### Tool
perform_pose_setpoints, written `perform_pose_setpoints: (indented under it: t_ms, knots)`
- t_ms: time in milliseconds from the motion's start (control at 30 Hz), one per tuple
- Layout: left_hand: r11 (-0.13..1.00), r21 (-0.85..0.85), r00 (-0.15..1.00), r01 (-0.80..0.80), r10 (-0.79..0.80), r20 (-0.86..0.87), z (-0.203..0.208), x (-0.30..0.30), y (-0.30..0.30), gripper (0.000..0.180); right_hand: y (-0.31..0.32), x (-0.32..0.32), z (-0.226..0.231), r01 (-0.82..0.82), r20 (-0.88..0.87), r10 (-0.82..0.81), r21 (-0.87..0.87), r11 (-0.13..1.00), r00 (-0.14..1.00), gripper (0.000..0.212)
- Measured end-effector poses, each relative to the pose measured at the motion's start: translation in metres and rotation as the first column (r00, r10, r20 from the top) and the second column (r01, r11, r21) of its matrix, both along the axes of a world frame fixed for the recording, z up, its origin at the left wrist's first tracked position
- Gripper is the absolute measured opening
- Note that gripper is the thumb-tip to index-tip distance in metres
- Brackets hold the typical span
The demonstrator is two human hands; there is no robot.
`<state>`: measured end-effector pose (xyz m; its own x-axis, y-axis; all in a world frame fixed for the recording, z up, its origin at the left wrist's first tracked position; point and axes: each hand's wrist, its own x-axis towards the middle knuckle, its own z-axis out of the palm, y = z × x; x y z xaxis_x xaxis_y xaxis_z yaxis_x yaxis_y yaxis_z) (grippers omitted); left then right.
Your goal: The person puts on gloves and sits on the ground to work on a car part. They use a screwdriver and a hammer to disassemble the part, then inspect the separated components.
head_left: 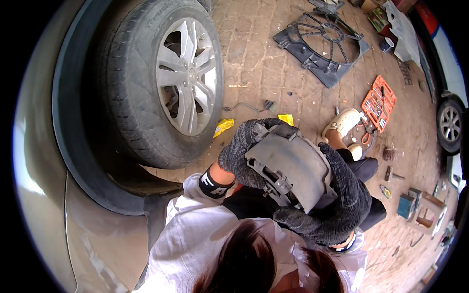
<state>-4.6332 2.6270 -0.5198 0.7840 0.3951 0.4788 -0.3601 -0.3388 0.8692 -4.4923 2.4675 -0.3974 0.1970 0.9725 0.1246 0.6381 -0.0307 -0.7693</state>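
I hold a bulky grey car part (288, 161) in front of my lap. It has a smooth curved outer shell and a bracket with small metal fittings along its lower left side; its exact kind I cannot tell. My left hand (240, 149), in a dark grey knit glove, is closed round its left end. My right hand (349, 200), gloved alike, wraps its right side, with fingers reaching under the lower edge. The part hides some of the fingers. To the left stands a car wheel (190, 75) with a silver five-spoke rim, apart from my hands.
A black fan shroud (333, 33) lies on the brick paving ahead. To the right are an orange tool case (379, 103), a hammer (393, 174) and a blue box (406, 206). Yellow packets (223, 127) lie near the wheel. A car's body panel (105, 234) borders my left.
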Motion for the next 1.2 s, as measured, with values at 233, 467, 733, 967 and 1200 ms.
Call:
perform_pose_setpoints:
  t_ms: [233, 467, 733, 967, 1200]
  knots:
    - [0.938, -0.331, 0.992, -0.102, 0.072, -0.104, -0.013, -0.005, -0.018, 0.081, 0.004, 0.004, -0.005, 0.069, 0.025, -0.069, 0.004, 0.998, 0.997, 0.086]
    - [0.592, -0.797, 0.992, -0.119, 0.042, -0.117, -0.013, -0.009, -0.025, 0.080, 0.020, 0.005, -0.014, 0.157, -0.093, -0.145, 0.128, 0.979, 0.985, 0.081]
    - [0.488, -0.872, 0.999, -0.032, 0.000, -0.037, 0.023, 0.002, -0.020, 0.052, 0.027, 0.010, -0.008, 0.202, -0.263, -0.212, -0.065, 0.977, 0.941, 0.061]
    - [0.522, -0.843, 0.991, -0.129, 0.027, -0.134, 0.019, 0.007, -0.020, 0.049, 0.027, 0.020, -0.035, 0.261, -0.102, -0.254, 0.066, 0.963, 0.962, 0.061]
    - [0.810, -0.563, 0.985, -0.166, 0.114, -0.126, 0.024, 0.010, -0.013, 0.056, 0.031, 0.027, -0.028, 0.144, -0.439, -0.125, 0.010, 0.989, 0.890, 0.067]
